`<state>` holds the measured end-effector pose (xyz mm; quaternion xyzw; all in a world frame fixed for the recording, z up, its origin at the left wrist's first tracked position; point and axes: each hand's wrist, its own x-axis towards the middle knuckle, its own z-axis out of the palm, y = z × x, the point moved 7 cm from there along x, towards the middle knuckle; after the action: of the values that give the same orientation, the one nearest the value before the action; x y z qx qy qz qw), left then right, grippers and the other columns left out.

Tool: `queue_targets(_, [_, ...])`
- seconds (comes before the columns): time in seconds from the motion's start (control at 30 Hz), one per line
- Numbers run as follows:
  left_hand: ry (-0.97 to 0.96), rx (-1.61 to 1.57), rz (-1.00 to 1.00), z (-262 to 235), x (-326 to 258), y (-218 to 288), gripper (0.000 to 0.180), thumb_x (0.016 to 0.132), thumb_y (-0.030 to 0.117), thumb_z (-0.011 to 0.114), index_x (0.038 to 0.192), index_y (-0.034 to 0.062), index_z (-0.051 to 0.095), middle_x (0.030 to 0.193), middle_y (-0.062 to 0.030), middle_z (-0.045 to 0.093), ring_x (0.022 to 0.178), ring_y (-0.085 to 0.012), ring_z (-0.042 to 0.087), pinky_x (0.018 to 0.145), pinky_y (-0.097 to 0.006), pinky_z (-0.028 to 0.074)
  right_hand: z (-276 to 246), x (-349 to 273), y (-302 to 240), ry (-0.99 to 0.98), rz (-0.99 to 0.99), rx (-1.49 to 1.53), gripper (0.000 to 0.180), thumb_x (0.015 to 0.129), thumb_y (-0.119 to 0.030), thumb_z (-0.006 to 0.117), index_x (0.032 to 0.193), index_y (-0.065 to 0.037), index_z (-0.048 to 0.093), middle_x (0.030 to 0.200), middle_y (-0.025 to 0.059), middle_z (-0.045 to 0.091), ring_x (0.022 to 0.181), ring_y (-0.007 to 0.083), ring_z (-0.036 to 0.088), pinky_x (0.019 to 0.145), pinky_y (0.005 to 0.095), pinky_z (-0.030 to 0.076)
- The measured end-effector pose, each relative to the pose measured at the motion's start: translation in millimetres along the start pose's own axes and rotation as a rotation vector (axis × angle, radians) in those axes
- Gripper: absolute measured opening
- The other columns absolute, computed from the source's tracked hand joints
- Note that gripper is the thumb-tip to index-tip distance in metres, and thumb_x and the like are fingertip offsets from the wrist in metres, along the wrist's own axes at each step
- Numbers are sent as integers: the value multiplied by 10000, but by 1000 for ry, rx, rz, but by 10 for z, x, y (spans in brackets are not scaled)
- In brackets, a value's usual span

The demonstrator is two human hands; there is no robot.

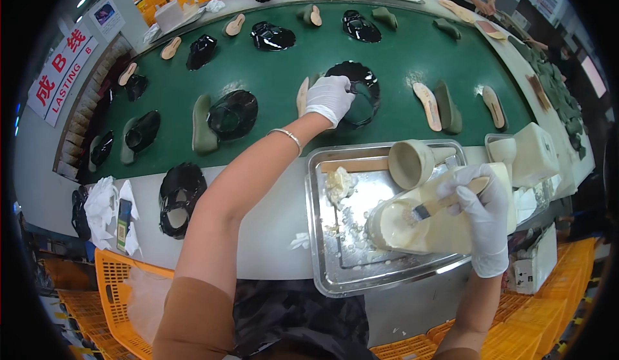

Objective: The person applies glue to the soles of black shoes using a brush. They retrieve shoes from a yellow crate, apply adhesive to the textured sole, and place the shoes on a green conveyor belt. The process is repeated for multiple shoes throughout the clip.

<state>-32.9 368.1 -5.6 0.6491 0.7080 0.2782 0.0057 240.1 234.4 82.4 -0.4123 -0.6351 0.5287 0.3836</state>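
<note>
Nearest the camera, the steel tray [320, 257] sits on the tabletop's near edge. Over its right half the right hand [482, 213] is clenched on a brush [445, 201], bristles dipped in the glue tub [412, 226] lying in the tray. Beyond the tray's far rim, on the green conveyor belt [271, 70], the left hand [330, 98] grasps the edge of a black shoe upper [361, 88]; the upper lies just right of that hand, with a tan insole [303, 97] beside it.
</note>
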Motion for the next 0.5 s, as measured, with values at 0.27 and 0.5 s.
queue_targets(0.27, [-164,209,-17,401,209,-68,206,767,212,630,931,90,652,917,-140,634,916,-299,584,814,-404,468,14,13,7,6,38,43,93,847,-51,553,927,-83,517,888,35,606,802,75,568,614,184,417])
queue_targets(0.5, [81,-255,143,-350,-466,-350,222,828,121,537,1027,50,606,936,-144,595,901,-299,558,818,-357,438,43,13,-6,7,44,-31,90,856,-55,543,937,-82,512,862,34,622,771,65,566,615,190,424])
